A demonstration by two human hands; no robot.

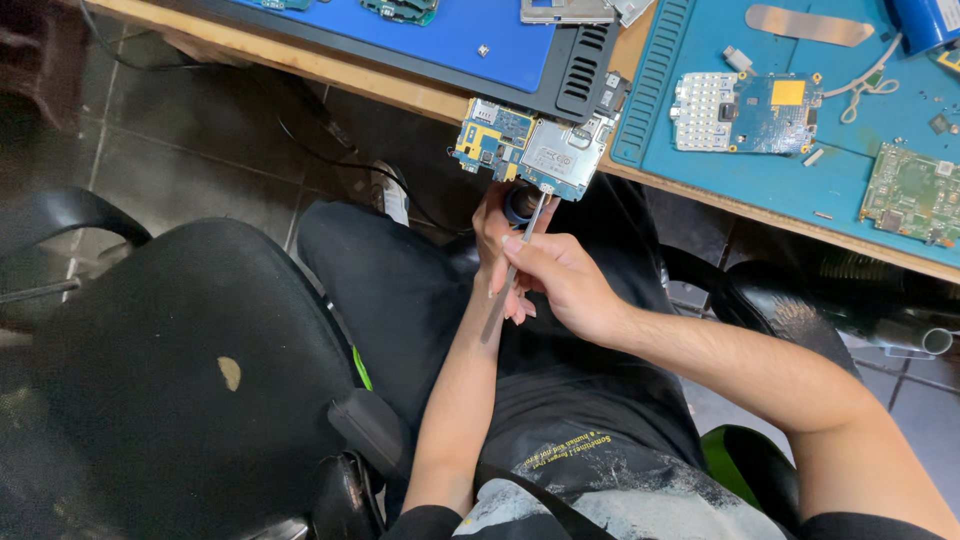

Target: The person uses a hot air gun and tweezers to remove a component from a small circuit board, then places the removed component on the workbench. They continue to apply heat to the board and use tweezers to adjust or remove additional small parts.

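Note:
My left hand [497,232] holds a blue phone circuit board [530,148] with silver shields up in front of the desk edge, above my lap. A dark round part [518,205] sits between the fingers just under the board. My right hand [562,282] grips a thin metal pry tool [512,272], its tip touching the board's lower edge. Both forearms reach up from my lap.
A wooden desk [400,92] carries a blue mat [470,40] and a teal work mat [780,170] with other circuit boards [748,112], a green board [915,193] and a metal spatula [808,24]. A black chair [190,370] stands to my left.

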